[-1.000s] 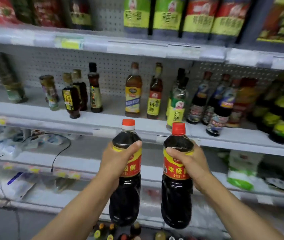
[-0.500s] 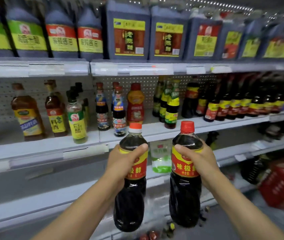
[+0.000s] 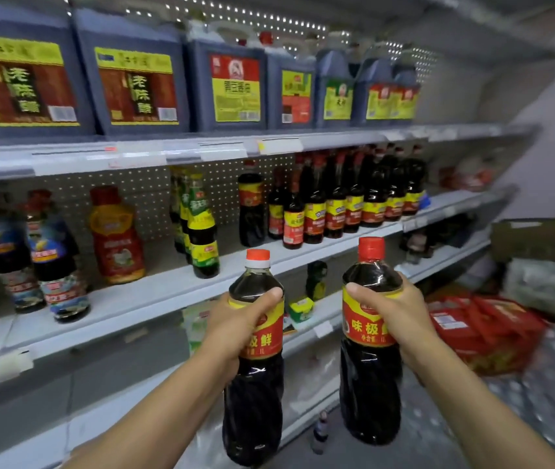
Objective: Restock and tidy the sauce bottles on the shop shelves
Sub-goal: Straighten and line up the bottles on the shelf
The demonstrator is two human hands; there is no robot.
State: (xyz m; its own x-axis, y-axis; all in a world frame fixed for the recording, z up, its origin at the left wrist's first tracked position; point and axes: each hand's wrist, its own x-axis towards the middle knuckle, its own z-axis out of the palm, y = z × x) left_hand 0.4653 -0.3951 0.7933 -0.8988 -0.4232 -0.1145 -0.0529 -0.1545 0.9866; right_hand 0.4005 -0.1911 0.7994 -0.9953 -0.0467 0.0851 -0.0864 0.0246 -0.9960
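I hold two tall dark sauce bottles with red caps and red-yellow labels upright in front of the shelves. My left hand (image 3: 239,324) grips the left bottle (image 3: 254,394) around its label. My right hand (image 3: 393,313) grips the right bottle (image 3: 369,384) just below its shoulder. Both bottles hang in the air in front of the middle shelf (image 3: 168,292). A matching dark bottle (image 3: 251,211) stands alone on that shelf, behind the left bottle's cap. To its right stands a row of smaller dark bottles (image 3: 354,201) with the same colours.
Large blue jugs (image 3: 134,79) fill the top shelf. Green-labelled bottles (image 3: 201,231), a red-yellow squeeze bottle (image 3: 117,238) and blue-labelled bottles (image 3: 52,258) stand on the middle shelf's left part. Red packs (image 3: 486,333) and a cardboard box (image 3: 540,242) lie at the right on the floor.
The view has swung right along the shelves and drawn closer. Both hands kept their grip on the bottles, now further apart. The row of small dark bottles is now nearer the centre.
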